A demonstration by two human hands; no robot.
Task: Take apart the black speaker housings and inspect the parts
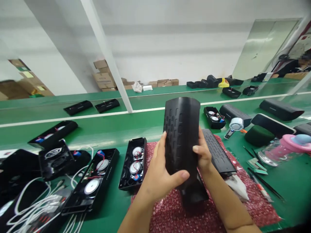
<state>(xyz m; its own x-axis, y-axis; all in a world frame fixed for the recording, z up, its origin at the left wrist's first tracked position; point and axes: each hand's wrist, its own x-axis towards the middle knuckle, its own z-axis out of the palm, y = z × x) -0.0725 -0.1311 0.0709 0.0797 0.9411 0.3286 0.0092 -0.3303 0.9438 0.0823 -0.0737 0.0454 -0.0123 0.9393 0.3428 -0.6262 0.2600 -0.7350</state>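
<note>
Both my hands hold up a black speaker housing (183,129) with rows of oblong dimples on one face. My left hand (161,171) wraps its left side, thumb across the front. My right hand (202,150) grips the right edge, thumb on the near face. Below the housing is red bubble wrap (167,213). Behind my right forearm a dimpled black panel (218,152) lies on the wrap. Left of my left hand sits an open speaker shell (133,163) with two round drivers and red wires. Part of a dark piece beneath the housing is blurred.
Another open speaker shell (93,181) and tangled white cables (41,207) lie at left. At right are a handheld fan (235,126), a pink-lidded bottle (277,150), tweezers (267,184) and a white crumpled bag (238,187). A person (295,64) is at the far right.
</note>
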